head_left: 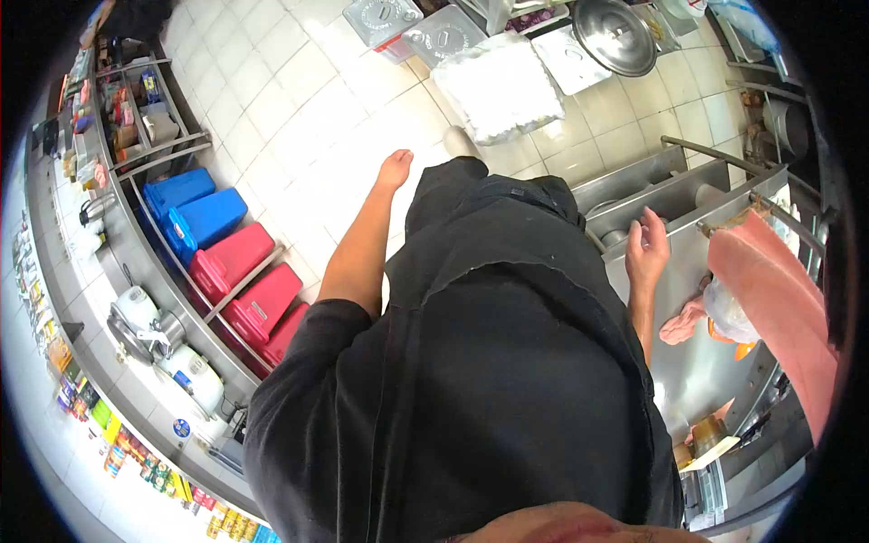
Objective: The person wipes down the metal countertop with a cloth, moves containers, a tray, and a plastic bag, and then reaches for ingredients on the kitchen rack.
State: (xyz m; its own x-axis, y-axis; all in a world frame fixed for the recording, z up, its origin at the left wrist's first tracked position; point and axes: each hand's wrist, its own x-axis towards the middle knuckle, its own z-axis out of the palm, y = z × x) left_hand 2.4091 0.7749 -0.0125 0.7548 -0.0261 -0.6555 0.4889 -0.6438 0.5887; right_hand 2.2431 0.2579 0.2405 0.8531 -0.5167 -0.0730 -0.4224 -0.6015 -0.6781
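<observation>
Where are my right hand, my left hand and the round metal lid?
Right hand (647, 253): head view, middle of the hand.
Left hand (395, 170): head view, middle of the hand.
Round metal lid (613, 42): head view, face, near its centre.

A black short-sleeved top (294, 416), black apron (516, 389) and dark trousers (444, 192) clothe the body.

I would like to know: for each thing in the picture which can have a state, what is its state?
Left hand, nothing visible in it
Right hand, empty, half open
Steel compartments, uncovered
Small pink cloth, crumpled
Clear tubs, lids on
Round lid, handle upward
Blue bins, closed
Red bins, closed
White bag, bulging
</observation>
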